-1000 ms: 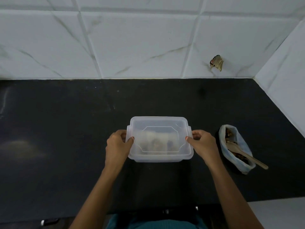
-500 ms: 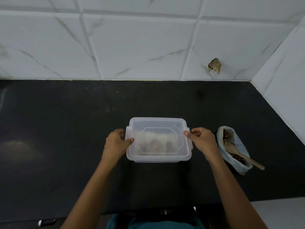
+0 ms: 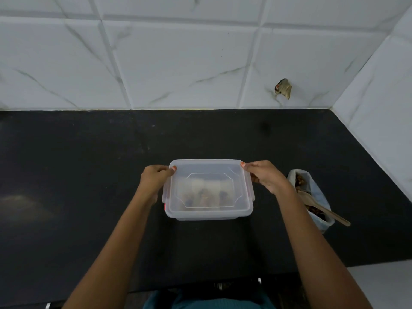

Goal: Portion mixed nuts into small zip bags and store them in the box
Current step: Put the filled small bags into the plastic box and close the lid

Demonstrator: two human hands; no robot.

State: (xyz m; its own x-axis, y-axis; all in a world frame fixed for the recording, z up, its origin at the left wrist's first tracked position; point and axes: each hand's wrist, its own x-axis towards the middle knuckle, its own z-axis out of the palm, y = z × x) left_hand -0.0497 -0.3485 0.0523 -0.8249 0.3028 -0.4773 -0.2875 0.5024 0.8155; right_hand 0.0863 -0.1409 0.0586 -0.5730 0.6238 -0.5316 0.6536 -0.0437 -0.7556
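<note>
A translucent plastic box (image 3: 208,211) with its lid on stands on the black counter, and blurred bags of nuts show through the lid. My left hand (image 3: 153,178) grips the box's far left corner, thumb on the lid. My right hand (image 3: 266,177) grips the far right corner the same way. To the right lies an open bag of mixed nuts (image 3: 312,195) with a wooden spoon (image 3: 323,208) resting in it.
The black counter (image 3: 78,186) runs to a white tiled wall at the back and another on the right. A small crumpled scrap (image 3: 283,88) sticks to the back wall. A white surface (image 3: 383,284) borders the counter at lower right.
Both hands have slid from the middle of the box's side clips to its far corners. The box has stayed in place.
</note>
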